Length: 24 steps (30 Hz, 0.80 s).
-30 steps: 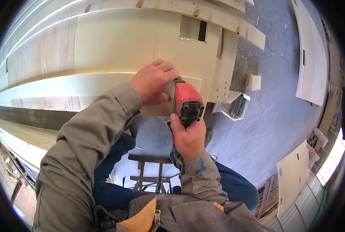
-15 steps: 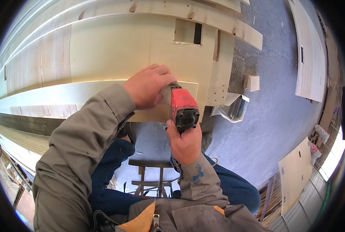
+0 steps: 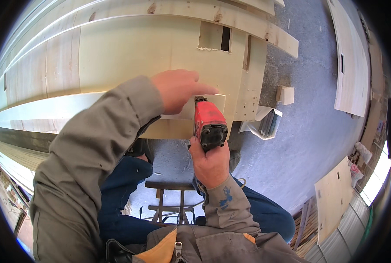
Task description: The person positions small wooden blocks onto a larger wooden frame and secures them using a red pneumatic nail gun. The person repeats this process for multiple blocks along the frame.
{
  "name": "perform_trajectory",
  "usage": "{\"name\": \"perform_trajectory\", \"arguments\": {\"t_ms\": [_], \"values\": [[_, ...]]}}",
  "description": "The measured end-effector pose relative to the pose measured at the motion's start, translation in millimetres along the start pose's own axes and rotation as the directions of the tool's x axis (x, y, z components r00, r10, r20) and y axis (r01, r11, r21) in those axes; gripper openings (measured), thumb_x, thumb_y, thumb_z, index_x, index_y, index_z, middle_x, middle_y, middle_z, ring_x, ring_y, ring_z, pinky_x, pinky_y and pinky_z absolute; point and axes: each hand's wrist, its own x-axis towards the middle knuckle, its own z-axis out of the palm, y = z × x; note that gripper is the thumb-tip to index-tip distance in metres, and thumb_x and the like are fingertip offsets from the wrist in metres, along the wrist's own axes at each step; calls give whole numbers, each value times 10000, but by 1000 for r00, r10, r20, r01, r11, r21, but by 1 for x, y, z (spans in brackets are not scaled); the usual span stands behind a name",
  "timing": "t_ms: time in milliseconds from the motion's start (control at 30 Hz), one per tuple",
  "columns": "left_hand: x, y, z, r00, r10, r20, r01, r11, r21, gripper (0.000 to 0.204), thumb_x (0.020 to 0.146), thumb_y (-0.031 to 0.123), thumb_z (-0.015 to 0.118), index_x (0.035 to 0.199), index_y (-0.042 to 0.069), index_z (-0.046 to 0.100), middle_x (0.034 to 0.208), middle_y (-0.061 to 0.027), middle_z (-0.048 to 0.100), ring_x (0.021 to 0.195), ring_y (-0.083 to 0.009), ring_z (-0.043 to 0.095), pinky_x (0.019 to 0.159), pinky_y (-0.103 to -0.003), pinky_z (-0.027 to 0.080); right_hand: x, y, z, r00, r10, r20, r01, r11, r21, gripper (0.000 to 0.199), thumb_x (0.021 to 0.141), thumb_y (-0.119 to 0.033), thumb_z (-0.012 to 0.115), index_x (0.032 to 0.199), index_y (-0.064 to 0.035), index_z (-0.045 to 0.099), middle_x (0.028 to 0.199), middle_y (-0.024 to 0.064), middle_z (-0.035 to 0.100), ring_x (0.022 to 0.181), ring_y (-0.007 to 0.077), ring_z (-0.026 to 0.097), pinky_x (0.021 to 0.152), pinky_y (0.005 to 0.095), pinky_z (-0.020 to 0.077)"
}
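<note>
Against plywood panel [image 3: 151,48], red nailer [image 3: 208,120]

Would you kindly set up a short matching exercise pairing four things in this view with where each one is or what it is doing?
Things:
1. left hand
2. right hand
3. red power tool
4. wooden stool

Places or states:
A. standing on the floor between the person's legs
B. gripping the tool from below
C. pressed flat on the small wood piece on the panel
D. nose against the pale wooden panel

Pairs: 1-C, 2-B, 3-D, 4-A
</note>
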Motion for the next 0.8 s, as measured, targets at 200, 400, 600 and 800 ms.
{"name": "perform_trajectory", "arguments": {"t_ms": [200,400,600,800], "values": [[46,14,-21,905,-123,407,72,988,138,882,840,-134,637,1545,394,574,1064,-154,735,975,-371,719,836,-481,581,1,-2,6,1000,-13,14,12,998,60,375,935,-51,750,1289,-6,632,1153,181,688,1040,330,691,938,412,544],[58,25,-43,857,-30,515,-46,990,134,900,866,-135,622,1573,416,536,1060,-142,753,1009,-355,722,863,-472,588,0,-3,1,998,-54,-38,52,998,-33,420,903,-62,770,1290,-12,617,1151,193,683,1034,352,691,933,421,545],[64,25,-48,849,-50,526,-51,983,176,909,859,-148,599,1564,424,547,1132,-150,753,1042,-363,713,895,-475,584,2,0,0,998,-58,-7,58,996,-62,471,847,-50,780,1284,-13,611,1180,221,667,1052,418,674,932,446,542],[69,19,-49,853,1,521,-94,984,152,920,850,-151,579,1566,425,544,1180,-159,751,1061,-373,710,904,-481,581,1,0,-5,999,-18,49,22,996,-82,532,838,-49,780,1331,-13,584,1220,229,651,1080,447,660,943,452,542]]}}
